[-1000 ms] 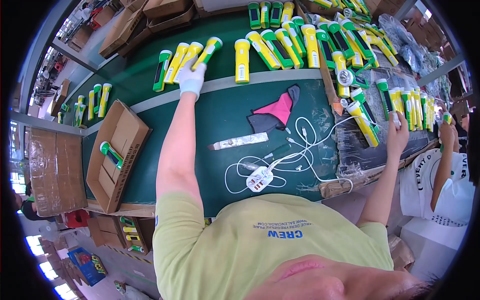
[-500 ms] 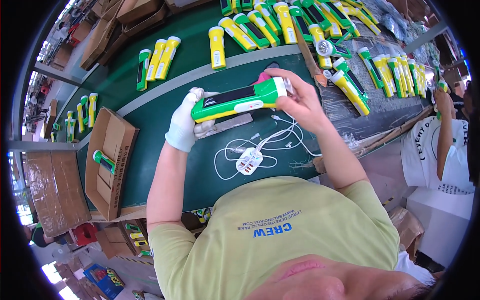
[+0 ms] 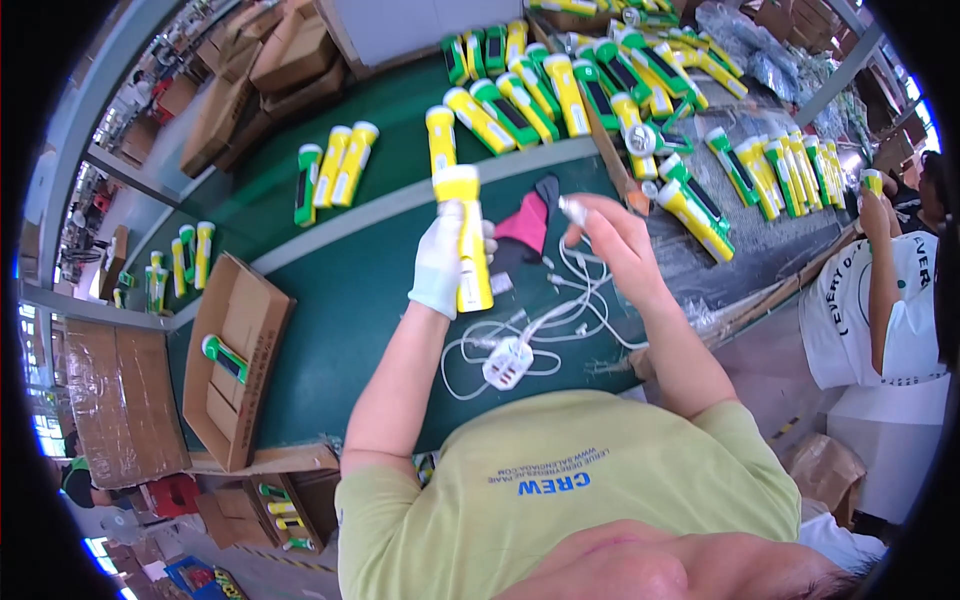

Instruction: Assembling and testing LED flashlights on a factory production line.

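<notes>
The flashlight (image 3: pixel 471 245), yellow with a white top, is held up over the green worktop (image 3: pixel 340 290). The white-gloved left hand (image 3: pixel 440 260) is wrapped around it. The bare right hand (image 3: pixel 620 245) pinches a small white thing (image 3: pixel 572 210), too tiny to tell what it is. A pink and gray cloth (image 3: pixel 524 224) lies between the hands. Closer in sits a white plug box (image 3: pixel 507 362) with loopy cords (image 3: pixel 548 317).

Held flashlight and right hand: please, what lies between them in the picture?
In the head view, the pink-and-grey cloth shows between the held flashlight and right hand, on the green table.
</notes>
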